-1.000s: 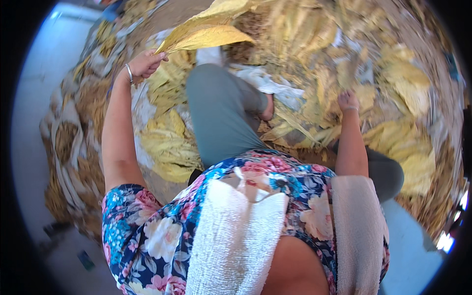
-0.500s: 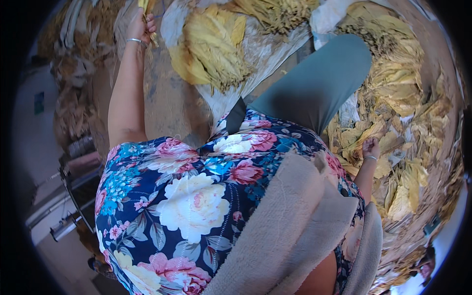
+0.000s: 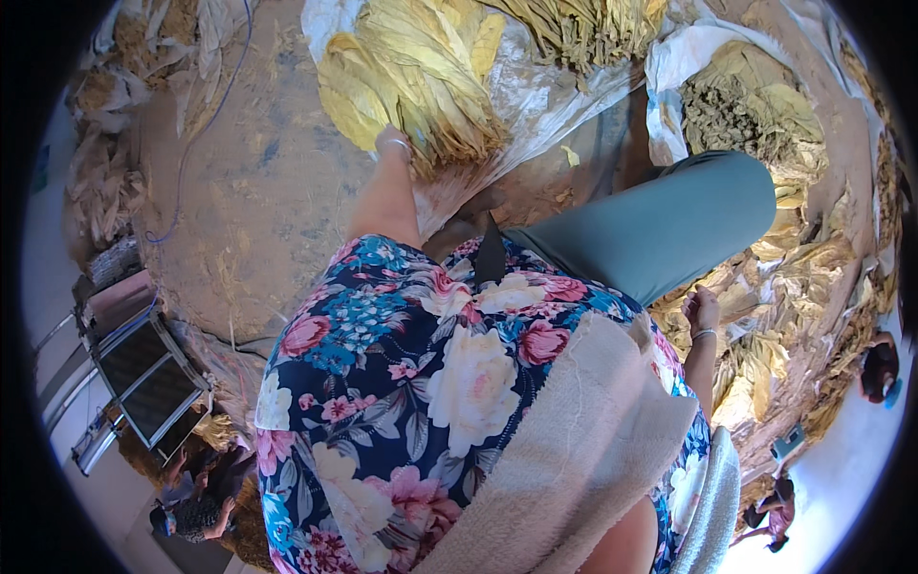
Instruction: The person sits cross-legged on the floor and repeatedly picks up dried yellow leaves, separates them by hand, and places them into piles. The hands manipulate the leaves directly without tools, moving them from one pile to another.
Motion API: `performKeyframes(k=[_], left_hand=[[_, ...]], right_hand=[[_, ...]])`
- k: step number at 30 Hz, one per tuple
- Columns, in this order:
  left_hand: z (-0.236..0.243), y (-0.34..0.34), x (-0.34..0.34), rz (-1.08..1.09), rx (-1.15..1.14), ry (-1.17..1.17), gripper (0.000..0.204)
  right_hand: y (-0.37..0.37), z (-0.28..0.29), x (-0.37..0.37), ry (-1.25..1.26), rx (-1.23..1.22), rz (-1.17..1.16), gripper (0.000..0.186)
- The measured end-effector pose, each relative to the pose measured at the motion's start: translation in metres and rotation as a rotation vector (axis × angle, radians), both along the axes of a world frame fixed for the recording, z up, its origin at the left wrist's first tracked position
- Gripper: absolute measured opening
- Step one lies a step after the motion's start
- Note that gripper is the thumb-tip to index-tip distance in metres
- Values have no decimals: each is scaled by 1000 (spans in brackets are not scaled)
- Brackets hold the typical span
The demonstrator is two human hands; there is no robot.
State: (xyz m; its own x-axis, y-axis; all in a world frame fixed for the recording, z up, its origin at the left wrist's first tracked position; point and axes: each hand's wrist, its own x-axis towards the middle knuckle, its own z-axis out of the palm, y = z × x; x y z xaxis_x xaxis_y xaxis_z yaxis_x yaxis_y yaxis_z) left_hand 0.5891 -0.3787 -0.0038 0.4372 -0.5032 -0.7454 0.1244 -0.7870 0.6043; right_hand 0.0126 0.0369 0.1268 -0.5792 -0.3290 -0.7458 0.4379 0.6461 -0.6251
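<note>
My left hand (image 3: 392, 142) reaches to the near edge of a pile of large dried yellow leaves (image 3: 411, 72), which look like tobacco leaves. Its fingers are hidden at the leaves, so I cannot tell whether it grips any. My right hand (image 3: 702, 308) is low beside my bent knee, above loose dried leaves (image 3: 755, 368). Its fingers are curled in, and what they hold, if anything, does not show.
White plastic sheeting (image 3: 545, 105) lies under the leaf pile. More leaf bundles (image 3: 593, 29) lie at the far side, with a wrapped heap (image 3: 741, 120) at the right. A thin cable (image 3: 177, 206) crosses the floor. Other people (image 3: 196, 512) are at the lower left and right rim.
My left hand, earlier raised at the far left with a yellow leaf in it, has come right and down to the leaf pile. My right hand has shifted slightly left. The view has turned.
</note>
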Motion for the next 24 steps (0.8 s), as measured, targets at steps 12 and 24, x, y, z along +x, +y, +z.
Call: performKeyframes(k=[12, 24], left_hand=[[-32, 21, 13, -806, 268, -339, 27], [64, 34, -6, -909, 137, -912, 30]], right_hand=[[-54, 45, 49, 234, 77, 304, 17], [-7, -1, 26, 150, 191, 303, 14]])
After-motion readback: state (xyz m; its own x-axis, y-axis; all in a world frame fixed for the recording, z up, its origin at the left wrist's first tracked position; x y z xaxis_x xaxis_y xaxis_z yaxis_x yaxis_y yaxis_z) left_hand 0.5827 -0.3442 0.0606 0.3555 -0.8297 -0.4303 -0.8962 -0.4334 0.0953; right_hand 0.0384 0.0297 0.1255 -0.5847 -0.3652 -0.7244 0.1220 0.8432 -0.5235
